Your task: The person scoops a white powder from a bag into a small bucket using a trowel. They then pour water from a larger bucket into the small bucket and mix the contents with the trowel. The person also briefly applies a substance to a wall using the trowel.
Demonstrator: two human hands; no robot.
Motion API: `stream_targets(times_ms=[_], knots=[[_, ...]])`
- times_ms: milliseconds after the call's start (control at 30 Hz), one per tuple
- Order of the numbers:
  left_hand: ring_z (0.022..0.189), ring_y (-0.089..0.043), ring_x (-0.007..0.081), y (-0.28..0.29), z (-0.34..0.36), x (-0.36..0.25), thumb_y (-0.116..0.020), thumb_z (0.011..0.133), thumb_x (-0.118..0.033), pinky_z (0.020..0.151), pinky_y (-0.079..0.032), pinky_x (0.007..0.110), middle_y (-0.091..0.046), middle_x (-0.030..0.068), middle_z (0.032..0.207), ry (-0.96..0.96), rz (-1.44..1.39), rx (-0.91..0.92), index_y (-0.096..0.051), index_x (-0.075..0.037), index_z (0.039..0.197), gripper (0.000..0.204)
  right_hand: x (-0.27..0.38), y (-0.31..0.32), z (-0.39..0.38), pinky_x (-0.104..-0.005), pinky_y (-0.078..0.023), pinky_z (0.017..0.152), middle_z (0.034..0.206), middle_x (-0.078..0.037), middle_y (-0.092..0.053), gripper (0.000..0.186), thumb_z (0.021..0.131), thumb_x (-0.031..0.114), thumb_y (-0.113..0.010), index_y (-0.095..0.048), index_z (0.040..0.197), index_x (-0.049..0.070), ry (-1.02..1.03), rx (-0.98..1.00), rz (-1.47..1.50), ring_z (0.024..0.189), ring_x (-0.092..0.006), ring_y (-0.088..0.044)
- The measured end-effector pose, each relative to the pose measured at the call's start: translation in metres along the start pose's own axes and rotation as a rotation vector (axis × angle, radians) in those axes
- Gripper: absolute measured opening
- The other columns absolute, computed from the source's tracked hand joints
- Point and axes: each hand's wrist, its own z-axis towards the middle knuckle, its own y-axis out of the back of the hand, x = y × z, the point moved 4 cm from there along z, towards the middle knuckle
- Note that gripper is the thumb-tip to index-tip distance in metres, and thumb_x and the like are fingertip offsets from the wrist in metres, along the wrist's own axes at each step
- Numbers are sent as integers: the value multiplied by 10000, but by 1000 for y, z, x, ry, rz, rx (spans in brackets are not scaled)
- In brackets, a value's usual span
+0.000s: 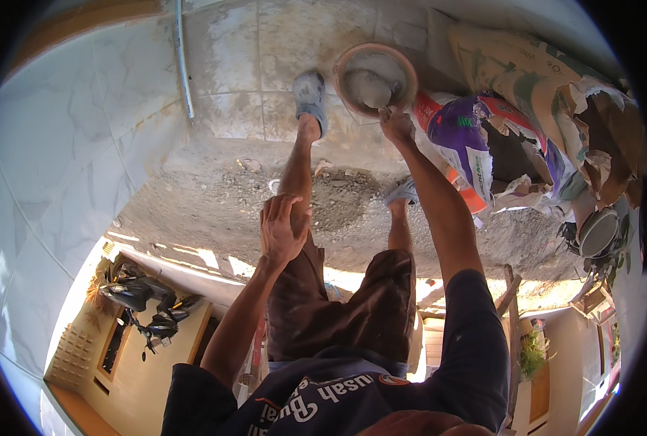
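My right hand [397, 125] is closed around the handle of a trowel at the near rim of a round, brownish basin [409, 67]. The trowel's grey, coated blade [368, 89] dips into wet grey mortar [383, 65] inside the basin. On my raised left knee rests my left hand [282, 231], open, its fingers spread and holding nothing. My left foot, in a dusty grey clog [309, 92], stands on the tiles just left of the basin. The other clog [402, 192] is on the lower, rough ground.
Torn paper sacks [512, 65] and a purple bag [455, 127] crowd the right side close to the basin. A pipe [184, 65] runs along the left tiled wall [54, 145]. Rubble [338, 203] covers the ground below the tile step [229, 116]. A motorcycle [145, 298] is farther off.
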Motion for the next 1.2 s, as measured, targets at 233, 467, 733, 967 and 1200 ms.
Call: stream_targets(times_ms=[233, 467, 733, 967, 1200], knots=[[1176, -595, 368, -1, 2, -3, -795, 897, -184, 1033, -459, 505, -665, 132, 1244, 3, 23, 30, -642, -85, 1227, 376, 20, -15, 5, -576, -558, 915, 1142, -304, -726, 587, 943, 616, -621, -683, 1285, 143, -115, -133, 391, 1074, -470, -708], [1158, -600, 380, -4, 3, -14, -753, 949, -159, 1021, -468, 492, -684, 147, 1214, -45, 37, 47, -668, -51, 1210, 294, 37, -43, -11, -403, -483, 434, 755, -154, -670, 563, 929, 528, -675, -633, 1193, 31, -644, -99, 1016, 507, -239, -622], [1143, -594, 388, -10, -2, -14, -753, 942, -184, 1030, -457, 497, -680, 153, 1197, -59, 60, 56, -668, -58, 1197, 296, 51, -39, -39, -387, -468, 434, 719, -96, -637, 373, 978, 413, -642, -644, 939, 43, -625, -54, 1184, 497, -207, -593], [1136, -595, 392, -15, -6, -12, -751, 943, -183, 1024, -459, 501, -682, 152, 1181, -62, 72, 54, -669, -62, 1193, 290, 44, -39, -27, -356, -461, 451, 692, -52, -577, 313, 1000, 382, -645, -637, 930, 77, -577, 88, 1316, 519, -170, -531], [1131, -602, 382, -15, -6, -14, -744, 949, -131, 1003, -467, 486, -686, 146, 1183, -84, 76, 44, -664, -46, 1207, 283, 49, -30, -34, -322, -451, 459, 716, -32, -569, 313, 1019, 388, -651, -619, 932, 90, -515, 221, 1324, 533, -133, -509]])
